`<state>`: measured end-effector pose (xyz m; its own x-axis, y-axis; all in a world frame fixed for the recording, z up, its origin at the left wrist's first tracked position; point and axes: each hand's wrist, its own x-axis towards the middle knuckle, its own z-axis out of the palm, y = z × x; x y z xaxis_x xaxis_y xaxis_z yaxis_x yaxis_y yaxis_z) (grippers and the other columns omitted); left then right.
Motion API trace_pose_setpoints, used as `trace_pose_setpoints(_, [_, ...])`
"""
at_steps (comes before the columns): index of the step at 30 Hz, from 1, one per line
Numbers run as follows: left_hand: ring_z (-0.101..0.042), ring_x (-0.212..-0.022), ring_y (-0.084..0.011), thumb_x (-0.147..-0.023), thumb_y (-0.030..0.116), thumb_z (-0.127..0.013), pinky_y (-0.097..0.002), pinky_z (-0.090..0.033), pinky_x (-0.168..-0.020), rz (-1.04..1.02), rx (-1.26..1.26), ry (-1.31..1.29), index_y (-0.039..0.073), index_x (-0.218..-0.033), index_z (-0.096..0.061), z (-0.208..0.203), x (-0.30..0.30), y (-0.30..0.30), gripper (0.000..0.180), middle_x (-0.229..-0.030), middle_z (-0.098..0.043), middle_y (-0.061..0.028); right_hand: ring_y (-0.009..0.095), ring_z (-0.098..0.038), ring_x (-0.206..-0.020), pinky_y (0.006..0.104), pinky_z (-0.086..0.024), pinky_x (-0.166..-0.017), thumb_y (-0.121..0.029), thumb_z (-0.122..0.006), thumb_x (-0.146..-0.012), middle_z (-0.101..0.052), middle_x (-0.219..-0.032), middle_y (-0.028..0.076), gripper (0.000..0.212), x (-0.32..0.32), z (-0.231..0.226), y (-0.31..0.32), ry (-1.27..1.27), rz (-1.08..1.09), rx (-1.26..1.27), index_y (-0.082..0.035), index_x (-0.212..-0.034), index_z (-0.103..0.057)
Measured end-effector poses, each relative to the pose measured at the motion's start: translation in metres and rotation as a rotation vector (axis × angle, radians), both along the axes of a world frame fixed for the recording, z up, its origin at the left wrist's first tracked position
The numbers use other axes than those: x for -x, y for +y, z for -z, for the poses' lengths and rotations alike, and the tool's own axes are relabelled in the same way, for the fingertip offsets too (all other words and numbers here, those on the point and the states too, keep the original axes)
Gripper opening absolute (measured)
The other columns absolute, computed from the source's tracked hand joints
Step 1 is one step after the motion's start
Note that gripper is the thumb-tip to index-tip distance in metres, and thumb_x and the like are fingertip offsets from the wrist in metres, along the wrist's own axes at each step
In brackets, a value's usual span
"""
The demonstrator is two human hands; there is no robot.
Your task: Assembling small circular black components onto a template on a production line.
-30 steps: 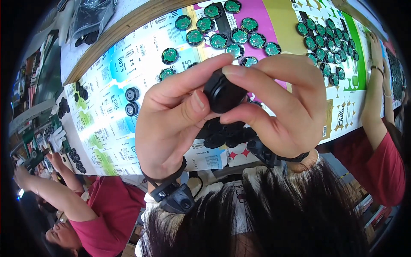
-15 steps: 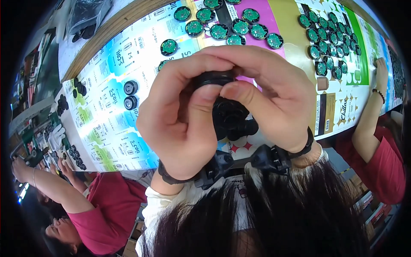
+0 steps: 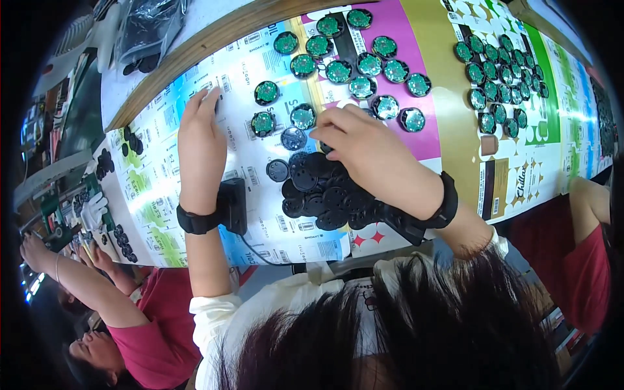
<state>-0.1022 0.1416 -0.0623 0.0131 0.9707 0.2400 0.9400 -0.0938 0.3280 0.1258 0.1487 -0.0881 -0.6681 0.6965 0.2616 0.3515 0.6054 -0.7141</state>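
The right hand (image 3: 374, 156), fingers curled, rests on the pile of black discs (image 3: 325, 192) at centre desk, nearer than the left hand (image 3: 200, 140), lying flat and empty farther left.

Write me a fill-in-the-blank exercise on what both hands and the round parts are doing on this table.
1. The right hand reaches into a pile of ____ round discs.
2. The left hand rests ____ on the printed sheet.
3. The round circuit boards are ____ in colour.

Missing words: black; flat; green
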Motion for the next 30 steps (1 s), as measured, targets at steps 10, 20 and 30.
trace_pose_setpoints(10, [-0.054, -0.082, -0.0309, -0.067, 0.005, -0.061, -0.0346, -0.044, -0.069, 0.158, -0.05, -0.029, 0.002, -0.088, -0.057, -0.011, -0.055, 0.039, 0.022, -0.087, -0.056, -0.0148, 0.026, -0.05, -0.078, 0.0333, -0.044, -0.066, 0.004, -0.06, -0.061, -0.047, -0.082, 0.009, 0.022, -0.003, -0.005, 0.003, -0.069, 0.035, 0.041, -0.001, -0.081, -0.051])
trace_pose_setpoints(20, [-0.054, -0.062, -0.0152, -0.07, 0.004, -0.061, -0.0256, -0.042, -0.054, 0.219, 0.144, -0.132, 0.003, -0.087, -0.055, -0.01, -0.077, 0.052, 0.018, -0.069, -0.057, -0.0076, 0.016, -0.059, -0.064, 0.0224, -0.047, -0.058, 0.007, -0.057, -0.072, -0.053, -0.075, 0.006, 0.015, -0.029, -0.037, 0.009, 0.386, 0.146, 0.751, 0.004, -0.086, -0.052])
trace_pose_setpoints(30, [-0.056, -0.08, -0.0109, -0.081, -0.004, -0.048, -0.0205, -0.046, -0.063, 0.028, 0.29, -1.337, -0.003, -0.112, -0.044, -0.05, -0.113, -0.013, 0.031, -0.092, -0.055, -0.0086, 0.015, -0.059, -0.067, 0.0205, -0.048, -0.058, 0.009, -0.055, -0.074, -0.052, -0.079, 0.008, 0.02, -0.031, -0.054, 0.004, 0.648, 0.237, 0.606, 0.008, -0.094, -0.054])
